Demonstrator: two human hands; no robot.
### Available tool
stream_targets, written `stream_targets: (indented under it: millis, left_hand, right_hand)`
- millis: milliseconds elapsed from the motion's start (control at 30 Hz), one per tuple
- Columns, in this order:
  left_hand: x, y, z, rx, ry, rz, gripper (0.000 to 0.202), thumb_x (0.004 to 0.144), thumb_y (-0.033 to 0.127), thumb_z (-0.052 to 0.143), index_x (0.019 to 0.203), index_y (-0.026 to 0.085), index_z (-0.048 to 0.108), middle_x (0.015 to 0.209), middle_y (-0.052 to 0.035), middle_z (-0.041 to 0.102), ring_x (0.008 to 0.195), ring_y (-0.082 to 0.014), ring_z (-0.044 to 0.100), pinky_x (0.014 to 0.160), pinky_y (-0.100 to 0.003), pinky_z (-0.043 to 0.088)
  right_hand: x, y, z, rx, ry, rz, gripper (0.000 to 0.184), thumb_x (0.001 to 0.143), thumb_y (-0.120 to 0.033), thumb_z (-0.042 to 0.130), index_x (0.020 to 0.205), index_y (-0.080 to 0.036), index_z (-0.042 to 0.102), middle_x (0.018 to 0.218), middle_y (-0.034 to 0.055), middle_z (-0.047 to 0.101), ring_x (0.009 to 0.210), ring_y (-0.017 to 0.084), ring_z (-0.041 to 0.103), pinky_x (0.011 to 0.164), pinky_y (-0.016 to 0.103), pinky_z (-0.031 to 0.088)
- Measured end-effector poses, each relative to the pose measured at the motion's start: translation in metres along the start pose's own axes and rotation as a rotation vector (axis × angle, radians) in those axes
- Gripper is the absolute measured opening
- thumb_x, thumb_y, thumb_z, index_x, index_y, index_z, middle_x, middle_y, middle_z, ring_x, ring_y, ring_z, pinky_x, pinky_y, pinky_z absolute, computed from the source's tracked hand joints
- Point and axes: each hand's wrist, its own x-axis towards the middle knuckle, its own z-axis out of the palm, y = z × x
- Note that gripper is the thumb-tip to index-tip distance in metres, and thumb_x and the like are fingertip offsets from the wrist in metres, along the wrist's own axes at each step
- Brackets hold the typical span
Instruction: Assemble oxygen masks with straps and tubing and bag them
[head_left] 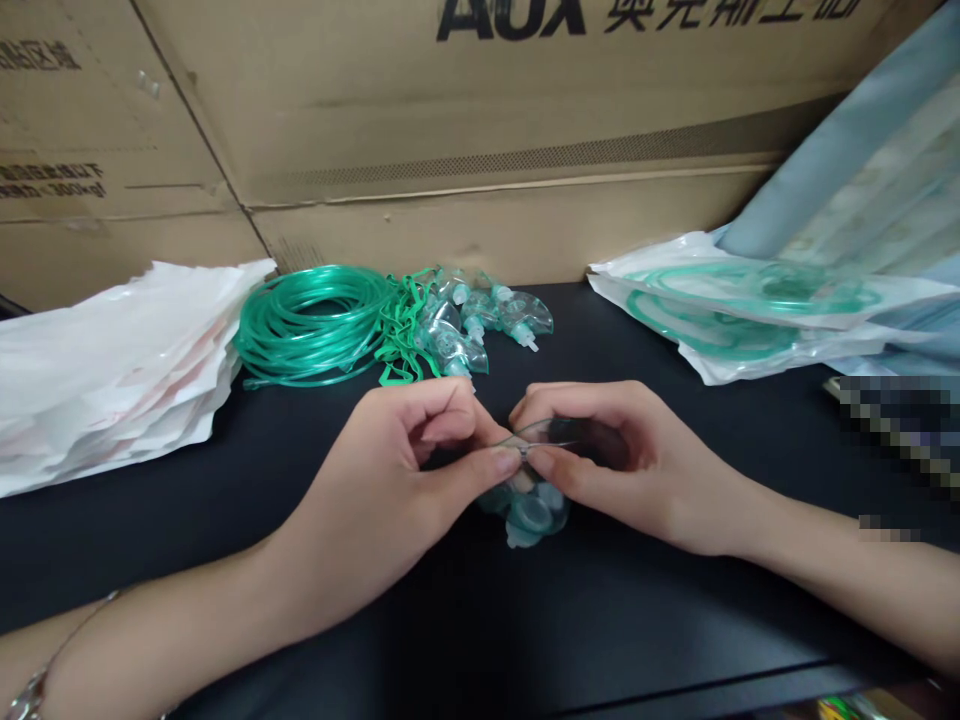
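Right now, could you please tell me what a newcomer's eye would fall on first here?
The left hand and right hand meet at the middle of the dark table, both pinching a clear mask. Just behind them lies a bright green coil of tubing, with a stack of white bags at the far left.

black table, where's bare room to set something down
Bare black table along the near edge, between the forearms. Another patch between the right hand and the packed bags; a smaller one between the left hand and the white bag stack. Crowded at the back: tubing coil and loose masks. Both hands pinch a clear mask.
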Motion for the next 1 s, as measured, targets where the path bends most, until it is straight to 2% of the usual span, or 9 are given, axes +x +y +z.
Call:
stream_targets:
  millis: [100, 300, 533, 700, 833, 1000]
  left_hand:
    - [0.006, -0.001, -0.002, -0.04, -0.005, -0.053, 0.037, 0.071, 0.012, 0.06, 0.055, 0.019, 0.027, 0.065, 0.0027, 0.06, 0.062, -0.0098, 0.055, 0.058, -0.021, 0.043]
    - [0.012, -0.001, 0.0, -0.141, 0.053, -0.144, 0.039, 0.068, 0.008, 0.062, 0.058, 0.019, 0.026, 0.066, 0.0032, 0.065, 0.066, -0.0114, 0.063, 0.059, -0.019, 0.046]
    - [0.012, -0.005, -0.002, -0.17, 0.058, -0.193, 0.039, 0.067, 0.01, 0.065, 0.061, 0.019, 0.027, 0.069, 0.0026, 0.067, 0.066, -0.0094, 0.062, 0.06, -0.017, 0.046]
    - [0.013, -0.003, -0.002, -0.099, 0.04, -0.136, 0.042, 0.066, 0.01, 0.065, 0.06, 0.019, 0.025, 0.065, 0.004, 0.065, 0.063, -0.0097, 0.062, 0.057, -0.017, 0.047]
    - [0.014, 0.0, -0.003, -0.047, 0.021, -0.082, 0.042, 0.064, 0.009, 0.067, 0.059, 0.019, 0.026, 0.066, 0.0047, 0.064, 0.062, -0.0084, 0.061, 0.057, -0.016, 0.047]
    - [0.015, -0.004, -0.007, -0.254, -0.041, -0.24, 0.042, 0.064, 0.009, 0.067, 0.061, 0.019, 0.026, 0.067, 0.0045, 0.064, 0.064, -0.0066, 0.059, 0.06, -0.015, 0.045]
  right_hand:
    - [0.001, 0.001, -0.001, -0.021, 0.039, 0.013, 0.006, 0.077, -0.017, 0.054, 0.072, -0.014, 0.056, 0.066, -0.0008, 0.053, 0.061, 0.009, 0.047, 0.055, 0.02, 0.04]
    - [0.002, 0.0, 0.0, -0.009, 0.112, 0.092, 0.011, 0.075, -0.021, 0.06, 0.065, -0.015, 0.058, 0.061, -0.0016, 0.053, 0.058, 0.009, 0.047, 0.053, 0.019, 0.04]
    - [0.006, 0.003, 0.002, 0.076, 0.087, 0.18, 0.016, 0.073, -0.028, 0.061, 0.066, -0.013, 0.06, 0.059, -0.0023, 0.049, 0.054, 0.008, 0.043, 0.049, 0.019, 0.035]
    - [0.006, 0.001, -0.001, 0.089, 0.033, 0.233, 0.017, 0.074, -0.027, 0.059, 0.066, -0.012, 0.061, 0.058, -0.0026, 0.045, 0.052, 0.007, 0.039, 0.047, 0.019, 0.031]
    - [0.005, 0.0, -0.002, 0.092, -0.015, 0.193, 0.017, 0.078, -0.023, 0.053, 0.066, -0.013, 0.059, 0.059, -0.0022, 0.044, 0.053, 0.007, 0.038, 0.048, 0.02, 0.03]
    - [0.004, 0.003, -0.002, 0.157, -0.025, 0.135, 0.014, 0.077, -0.022, 0.055, 0.068, -0.012, 0.059, 0.061, -0.0022, 0.045, 0.056, 0.008, 0.038, 0.05, 0.02, 0.031]
